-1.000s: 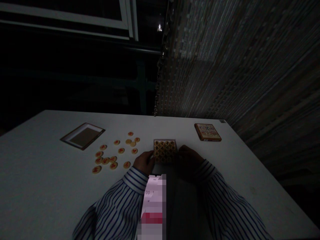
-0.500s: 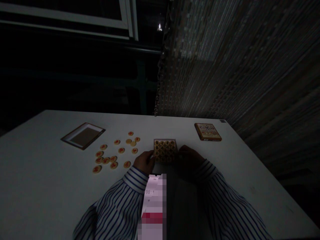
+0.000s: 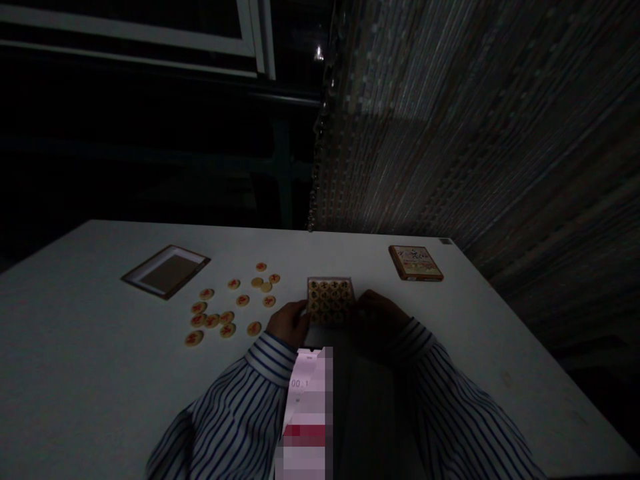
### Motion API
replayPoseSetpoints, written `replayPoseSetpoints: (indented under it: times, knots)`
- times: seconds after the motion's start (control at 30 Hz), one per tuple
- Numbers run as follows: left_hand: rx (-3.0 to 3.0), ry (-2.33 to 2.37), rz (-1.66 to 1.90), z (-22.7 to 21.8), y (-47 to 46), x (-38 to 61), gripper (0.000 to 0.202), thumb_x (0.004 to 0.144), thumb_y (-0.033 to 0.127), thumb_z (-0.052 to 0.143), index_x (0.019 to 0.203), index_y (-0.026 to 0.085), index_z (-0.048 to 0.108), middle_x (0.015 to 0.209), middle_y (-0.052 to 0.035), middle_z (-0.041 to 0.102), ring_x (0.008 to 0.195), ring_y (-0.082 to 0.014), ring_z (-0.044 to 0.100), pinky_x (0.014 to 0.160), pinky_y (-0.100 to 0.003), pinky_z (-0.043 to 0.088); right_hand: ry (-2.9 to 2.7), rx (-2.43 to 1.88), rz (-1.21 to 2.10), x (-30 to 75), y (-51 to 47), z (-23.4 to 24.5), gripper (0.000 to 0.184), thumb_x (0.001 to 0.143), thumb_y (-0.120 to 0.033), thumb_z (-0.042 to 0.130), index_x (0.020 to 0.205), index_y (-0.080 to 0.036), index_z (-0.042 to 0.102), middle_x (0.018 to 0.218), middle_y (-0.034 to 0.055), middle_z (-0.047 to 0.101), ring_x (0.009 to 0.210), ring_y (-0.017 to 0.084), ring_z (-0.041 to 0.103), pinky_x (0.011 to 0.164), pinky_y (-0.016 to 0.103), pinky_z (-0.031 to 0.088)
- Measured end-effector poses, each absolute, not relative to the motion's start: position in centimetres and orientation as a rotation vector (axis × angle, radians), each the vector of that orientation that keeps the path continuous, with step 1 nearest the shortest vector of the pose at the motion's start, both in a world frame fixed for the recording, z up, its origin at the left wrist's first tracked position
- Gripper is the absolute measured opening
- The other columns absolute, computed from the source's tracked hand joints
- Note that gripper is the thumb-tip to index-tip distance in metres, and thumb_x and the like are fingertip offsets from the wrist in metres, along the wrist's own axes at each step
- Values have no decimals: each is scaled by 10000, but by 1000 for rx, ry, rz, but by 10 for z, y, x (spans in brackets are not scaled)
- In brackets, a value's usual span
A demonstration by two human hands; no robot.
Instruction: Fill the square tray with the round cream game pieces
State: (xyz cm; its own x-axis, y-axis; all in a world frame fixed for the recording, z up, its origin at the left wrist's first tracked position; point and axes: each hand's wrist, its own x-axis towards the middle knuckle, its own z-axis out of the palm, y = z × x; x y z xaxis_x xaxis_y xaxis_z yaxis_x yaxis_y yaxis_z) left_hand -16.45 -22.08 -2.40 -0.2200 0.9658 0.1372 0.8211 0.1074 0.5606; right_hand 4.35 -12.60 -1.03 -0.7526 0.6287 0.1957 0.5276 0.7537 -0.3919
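Observation:
A small tray of Chinese chess pieces [image 3: 330, 301] is between my hands, its round pieces with black characters lying in rows. My left hand [image 3: 289, 323] grips the tray's left edge, thumb along the side. At its right edge is my right hand [image 3: 377, 312], dark and in shadow, with fingers curled against the tray's side. Loose round Chinese chess pieces [image 3: 212, 321], most showing red characters, lie scattered to the left of my left hand. Two of them show plain faces.
An open shallow box lid [image 3: 167, 272] lies at the left on the white table [image 3: 100, 373]. A closed decorated box [image 3: 416, 263] sits at the back right. A lit phone [image 3: 305, 407] is below my hands. A bead-string curtain [image 3: 400, 133] hangs behind the table.

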Motion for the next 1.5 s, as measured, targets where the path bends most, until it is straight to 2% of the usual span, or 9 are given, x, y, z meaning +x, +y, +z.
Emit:
replayPoseSetpoints:
  times: [0.5, 0.7, 0.97, 1.2, 1.5]
  knots:
    - [1767, 2131, 808, -22, -222, -164, 316, 733, 249, 428, 1014, 167, 549, 958, -55, 611, 884, -170, 553, 767, -289, 434, -2634, -914, 494, 44, -125, -12, 183, 683, -338, 540, 760, -195, 624, 754, 31, 515, 573, 87, 491, 535, 224, 398]
    - [1766, 2139, 810, -23, -222, -164, 317, 726, 253, 433, 1013, 185, 550, 948, -40, 614, 874, -168, 557, 772, -291, 435, -2650, -862, 535, 46, -122, -14, 211, 672, -349, 552, 801, -199, 625, 768, 32, 514, 591, 87, 495, 547, 221, 399]
    - [1778, 2120, 826, -22, -222, -164, 321, 727, 241, 430, 1014, 168, 552, 958, -51, 611, 890, -175, 553, 783, -290, 435, -2663, -882, 543, 45, -123, -13, 167, 677, -293, 551, 787, -192, 625, 782, 40, 520, 597, 89, 501, 550, 220, 406]
    - [1763, 2118, 790, -21, -222, -164, 320, 723, 236, 432, 1019, 192, 546, 964, -38, 610, 890, -172, 553, 778, -292, 435, -2646, -881, 539, 46, -122, -16, 171, 665, -309, 563, 783, -201, 625, 772, 32, 524, 593, 87, 503, 551, 218, 407]
    - [1788, 2132, 785, -23, -222, -165, 322, 730, 249, 424, 1021, 184, 546, 956, -40, 611, 880, -171, 556, 771, -285, 438, -2638, -899, 517, 46, -125, -13, 185, 693, -323, 528, 793, -195, 615, 774, 38, 528, 593, 92, 503, 540, 222, 405]
